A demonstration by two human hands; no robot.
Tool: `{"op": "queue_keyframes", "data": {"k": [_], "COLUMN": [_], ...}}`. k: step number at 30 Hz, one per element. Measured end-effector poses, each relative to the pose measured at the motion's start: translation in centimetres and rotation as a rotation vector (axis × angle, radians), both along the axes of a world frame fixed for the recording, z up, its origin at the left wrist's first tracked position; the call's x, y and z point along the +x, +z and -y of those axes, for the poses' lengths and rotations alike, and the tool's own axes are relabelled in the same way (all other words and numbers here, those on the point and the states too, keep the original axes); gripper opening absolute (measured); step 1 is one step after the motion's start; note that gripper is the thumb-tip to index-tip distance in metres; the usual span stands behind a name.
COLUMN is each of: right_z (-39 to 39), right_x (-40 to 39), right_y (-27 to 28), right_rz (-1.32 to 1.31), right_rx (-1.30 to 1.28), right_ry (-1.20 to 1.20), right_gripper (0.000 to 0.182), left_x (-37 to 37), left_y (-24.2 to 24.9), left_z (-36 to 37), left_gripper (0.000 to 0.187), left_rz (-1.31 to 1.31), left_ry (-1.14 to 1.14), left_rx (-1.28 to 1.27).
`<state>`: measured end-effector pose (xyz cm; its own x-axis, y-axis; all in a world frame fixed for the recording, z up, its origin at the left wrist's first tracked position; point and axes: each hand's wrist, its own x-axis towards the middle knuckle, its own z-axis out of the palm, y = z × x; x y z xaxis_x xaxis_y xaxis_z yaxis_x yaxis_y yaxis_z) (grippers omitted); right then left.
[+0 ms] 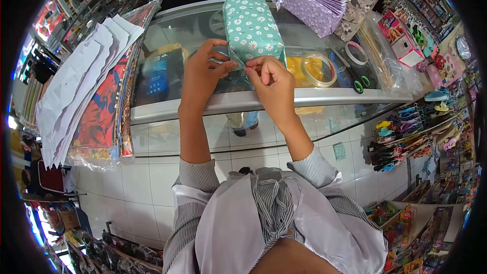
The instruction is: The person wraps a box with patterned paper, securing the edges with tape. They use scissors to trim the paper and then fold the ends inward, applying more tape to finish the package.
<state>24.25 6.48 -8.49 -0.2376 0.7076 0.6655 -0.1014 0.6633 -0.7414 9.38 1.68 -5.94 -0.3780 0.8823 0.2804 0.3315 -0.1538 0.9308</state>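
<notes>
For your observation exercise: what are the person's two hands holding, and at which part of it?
Both the left hand and right hand pinch the near end flap of the box wrapped in green daisy-print paper, which rests on the glass counter.

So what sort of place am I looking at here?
Likely a gift-wrapping counter in a shop: both hands work on a daisy-print wrapped box on a glass display counter, with a tape roll and stacked wrapping paper beside it.

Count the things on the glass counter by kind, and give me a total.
Wrapped boxes: 1, the teal daisy-print box that the left hand and right hand pinch at its near end
Purple folded paper fans: 1
Tape rolls: 2, a clear one and a white one
Scissors: 1
Total: 5
</notes>
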Motion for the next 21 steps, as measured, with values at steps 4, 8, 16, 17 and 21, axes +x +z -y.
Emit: {"op": "queue_keyframes", "data": {"k": [4, 8, 16, 17, 21], "right_z": [-0.5, -0.5, 0.0, 0.0, -0.3], "right_x": [0.2, 0.4, 1.3, 1.5, 2.3], "right_y": [-0.7, -0.7, -0.3, -0.2, 0.7], "right_rz": [-0.052, -0.067, -0.034, -0.041, -0.094], "right_rx": [-0.044, -0.058, -0.093, -0.11, -0.142], "right_ry": [0.033, 0.054, 0.141, 0.168, 0.2], "right_gripper": [0.035, 0.035, 0.035, 0.035, 0.035], "left_x": [-0.7, -0.1, -2.7, -2.8, -1.9], "left_y": [-1.0, 0.2, 3.4, 3.8, 5.6], "left_z": [-0.6, -0.2, -2.0, -2.2, -2.7], "left_gripper": [0.035, 0.034, 0.026, 0.024, 0.022], "left_rz": [0.035, -0.22, -1.078, -1.107, -1.093], "left_ry": [0.0, 0.07, -0.345, -0.368, -0.46], "left_rx": [-0.007, 0.116, 0.304, 0.292, 0.34]}}
